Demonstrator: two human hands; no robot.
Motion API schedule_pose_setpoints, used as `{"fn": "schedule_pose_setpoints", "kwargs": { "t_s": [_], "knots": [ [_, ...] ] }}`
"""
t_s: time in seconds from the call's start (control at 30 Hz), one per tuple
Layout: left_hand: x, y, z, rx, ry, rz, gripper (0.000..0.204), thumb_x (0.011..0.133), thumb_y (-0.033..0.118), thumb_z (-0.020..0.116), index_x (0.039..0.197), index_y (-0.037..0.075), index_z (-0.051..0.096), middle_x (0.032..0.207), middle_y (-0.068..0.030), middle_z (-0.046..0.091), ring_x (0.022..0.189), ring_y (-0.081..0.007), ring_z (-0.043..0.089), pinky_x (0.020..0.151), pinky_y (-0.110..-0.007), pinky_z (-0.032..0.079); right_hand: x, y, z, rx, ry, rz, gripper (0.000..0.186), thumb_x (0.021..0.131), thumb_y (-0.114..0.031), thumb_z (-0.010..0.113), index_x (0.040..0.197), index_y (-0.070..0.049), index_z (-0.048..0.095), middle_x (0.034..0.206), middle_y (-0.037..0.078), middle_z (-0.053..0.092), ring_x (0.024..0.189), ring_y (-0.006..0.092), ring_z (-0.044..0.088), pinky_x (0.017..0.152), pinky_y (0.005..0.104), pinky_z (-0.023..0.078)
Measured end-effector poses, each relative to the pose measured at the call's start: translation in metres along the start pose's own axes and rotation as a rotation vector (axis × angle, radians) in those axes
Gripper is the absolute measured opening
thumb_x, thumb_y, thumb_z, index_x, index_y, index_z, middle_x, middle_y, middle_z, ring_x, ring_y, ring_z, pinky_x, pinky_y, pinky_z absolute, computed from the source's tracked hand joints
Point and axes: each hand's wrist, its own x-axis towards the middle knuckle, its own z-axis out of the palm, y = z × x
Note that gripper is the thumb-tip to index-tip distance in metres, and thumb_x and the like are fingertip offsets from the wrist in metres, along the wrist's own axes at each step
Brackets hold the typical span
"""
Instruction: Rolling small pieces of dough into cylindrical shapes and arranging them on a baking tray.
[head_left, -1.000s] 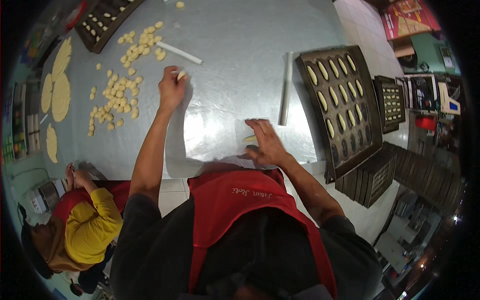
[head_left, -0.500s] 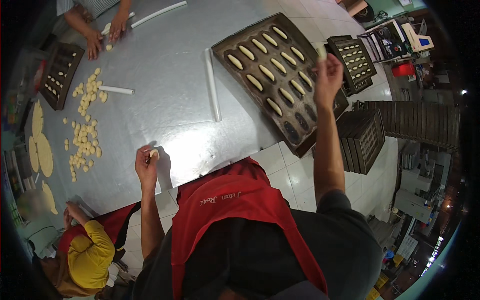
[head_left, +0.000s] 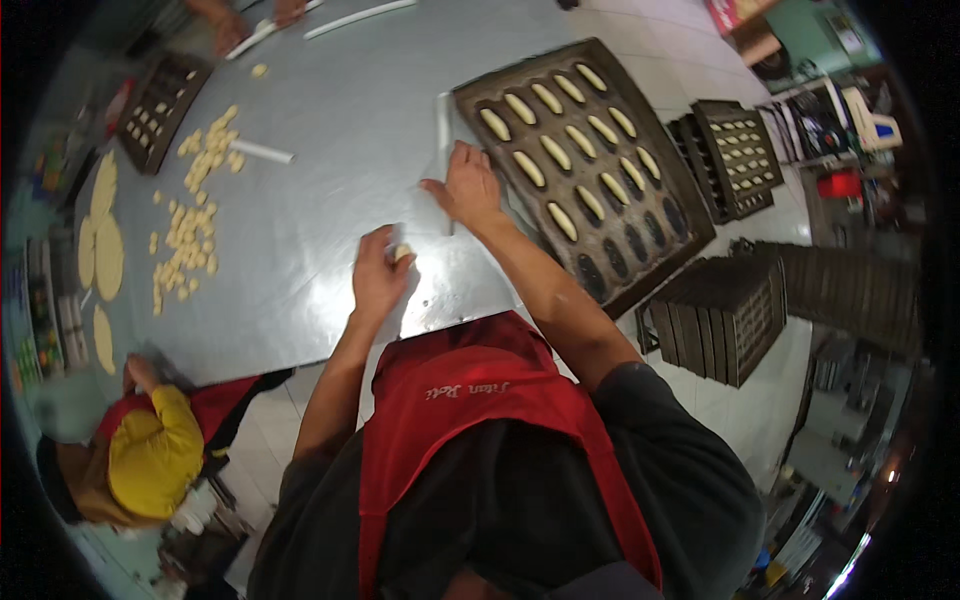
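Observation:
In my left hand (head_left: 378, 278), fingertips and thumb pinch a small pale dough piece (head_left: 402, 252) just above the metal table (head_left: 330, 215). My right hand (head_left: 470, 188) straddles a white rolling pin (head_left: 443, 125), thumb on its left and fingers on its right. Part of the pin is hidden under that hand. Right of it lies a dark baking tray (head_left: 630, 280) with oval hollows. Long dough pieces (head_left: 557, 153) fill the three farther rows of hollows, while the nearest row is bare.
Many dough balls (head_left: 190, 235) and another white pin (head_left: 262, 151) lie left. Flat dough sheets (head_left: 108, 255) and a smaller tray (head_left: 150, 140) sit farther left. A co-worker in yellow (head_left: 155, 455) stands left; another's hands (head_left: 228, 28) work across the table. Stacked trays (head_left: 725, 315) stand right.
My right hand has left the tray, where its dough piece now lies in a hollow, and moved left to the rolling pin. My left hand has moved right with its dough piece.

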Motion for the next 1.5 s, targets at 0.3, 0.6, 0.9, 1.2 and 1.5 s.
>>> {"fn": "schedule_pose_setpoints", "kwargs": {
  "t_s": [0.3,0.6,0.9,1.2,1.5],
  "knots": [
    [-0.036,-0.011,-0.024,0.418,0.028,0.248,0.071,0.107,0.029,0.064,0.17,0.005,0.043,0.181,-0.0266,0.026,0.164,-0.0527,0.026,0.131,-0.061,0.026,-0.115,0.004,-0.002,0.111,-0.192,-0.566,0.039,0.094,-0.009,0.077,0.132,-0.004,0.071,0.119,0.015,0.072,0.114,0.0361,0.065,0.099,0.05,0.053],
    [0.016,-0.055,-0.025,0.583,0.092,0.262,0.076,0.108,0.033,0.058,0.172,0.001,0.034,0.178,-0.0287,0.029,0.165,-0.0483,0.027,0.134,-0.06,0.022,-0.101,-0.022,0.029,0.111,-0.104,-0.39,0.043,0.087,-0.022,0.089,0.124,-0.007,0.073,0.115,0.014,0.073,0.106,0.0381,0.066,0.095,0.0491,0.055],
    [-0.064,-0.038,-0.009,0.159,-0.319,0.268,0.058,0.105,0.021,0.066,0.155,-0.004,0.053,0.157,-0.0257,0.055,0.145,-0.0453,0.051,0.124,-0.054,0.039,-0.093,-0.022,0.015,-0.053,-0.099,0.016,0.042,0.086,-0.003,0.076,0.128,-0.006,0.07,0.126,0.012,0.069,0.12,0.0371,0.06,0.098,0.0508,0.047],
    [-0.087,-0.045,-0.01,0.244,-0.133,0.34,0.06,0.102,0.017,0.068,0.157,-0.004,0.054,0.156,-0.0269,0.055,0.146,-0.044,0.051,0.125,-0.052,0.041,-0.159,-0.032,0.018,-0.22,-0.228,-0.561,0.051,0.089,-0.009,0.067,0.14,-0.004,0.072,0.142,0.011,0.068,0.129,0.0308,0.06,0.104,0.0492,0.043],
    [-0.046,-0.09,-0.08,-0.016,0.171,0.089,0.031,0.093,0.006,0.073,0.124,0.0,0.069,0.12,-0.0211,0.068,0.109,-0.0424,0.067,0.096,-0.05,0.055,-0.098,-0.097,0.089,0.018,-0.231,-0.379,0.057,0.098,-0.021,0.07,0.151,-0.004,0.06,0.156,0.025,0.056,0.147,0.0456,0.047,0.12,0.0663,0.034]
  ]
}}
